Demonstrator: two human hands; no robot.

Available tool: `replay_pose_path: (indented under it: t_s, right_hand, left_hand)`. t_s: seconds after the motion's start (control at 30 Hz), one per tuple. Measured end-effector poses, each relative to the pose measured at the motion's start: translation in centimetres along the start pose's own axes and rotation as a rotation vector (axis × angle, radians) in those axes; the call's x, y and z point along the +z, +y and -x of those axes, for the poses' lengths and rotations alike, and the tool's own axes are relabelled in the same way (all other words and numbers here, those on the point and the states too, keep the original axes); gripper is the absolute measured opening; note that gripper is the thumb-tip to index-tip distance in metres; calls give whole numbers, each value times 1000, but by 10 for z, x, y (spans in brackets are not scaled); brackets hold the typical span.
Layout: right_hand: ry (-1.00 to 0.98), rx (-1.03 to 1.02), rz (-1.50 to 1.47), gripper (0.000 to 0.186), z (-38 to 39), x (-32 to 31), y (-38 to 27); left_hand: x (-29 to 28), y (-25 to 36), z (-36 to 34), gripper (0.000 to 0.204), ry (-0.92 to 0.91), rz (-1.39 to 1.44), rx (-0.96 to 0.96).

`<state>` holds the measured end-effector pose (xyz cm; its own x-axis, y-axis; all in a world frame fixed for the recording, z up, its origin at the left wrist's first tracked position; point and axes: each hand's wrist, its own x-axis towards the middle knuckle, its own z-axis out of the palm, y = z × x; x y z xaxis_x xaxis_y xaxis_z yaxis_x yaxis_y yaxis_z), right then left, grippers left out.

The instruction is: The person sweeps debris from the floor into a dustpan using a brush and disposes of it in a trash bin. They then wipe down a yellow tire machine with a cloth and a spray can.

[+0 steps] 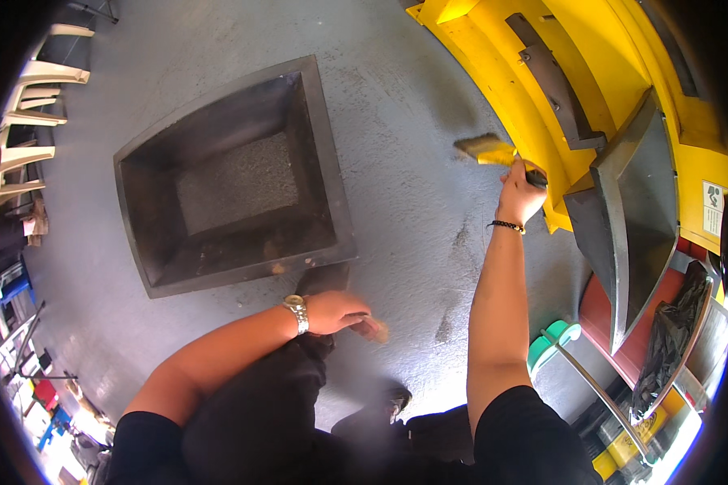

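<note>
Yellow at its neck, the brush (493,152) sits gripped in my right hand (522,194), just beside the yellow machine (615,56); I'd use short, light strokes from a loose wrist. Whether my left hand (334,313) holds anything, I can't tell. The dark tub (329,162) stands apart.

- Head camera: on the person's head, looking steeply down at the floor (412,210).
- Near: left hand (332,312) close in toward seven o'clock, right hand (522,200) toward two.
- Fisheye-wide: straight edges bow, the yellow structure (493,69) curving at two o'clock.
</note>
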<state>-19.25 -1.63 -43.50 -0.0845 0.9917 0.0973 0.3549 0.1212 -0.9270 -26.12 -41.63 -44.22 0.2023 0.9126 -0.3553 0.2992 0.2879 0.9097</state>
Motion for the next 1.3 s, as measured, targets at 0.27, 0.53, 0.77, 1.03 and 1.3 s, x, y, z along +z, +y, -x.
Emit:
replay_pose_path:
  t_s: [0.27, 0.53, 0.77, 1.03, 1.3]
  right_hand:
    - [-559, 79, -412, 25, -20, 174, -69]
    - [-412, -175, -75, 13, 4, 71, 17]
    - [-259, -171, 122, 12, 50, -40, -5]
    - [-576, -37, -103, 32, 44, 196, -83]
    - [-366, -43, -111, 13, 66, 50, 18]
  left_hand:
    - [3, -4, 0, 26, 22, -39, 4]
    - [3, -1, 2, 26, 3, -41, -23]
    - [8, -2, 2, 27, 34, -15, -43]
    - [0, 7, -2, 26, 28, -79, -78]
    - [3, 3, -1, 24, 61, -88, -44]
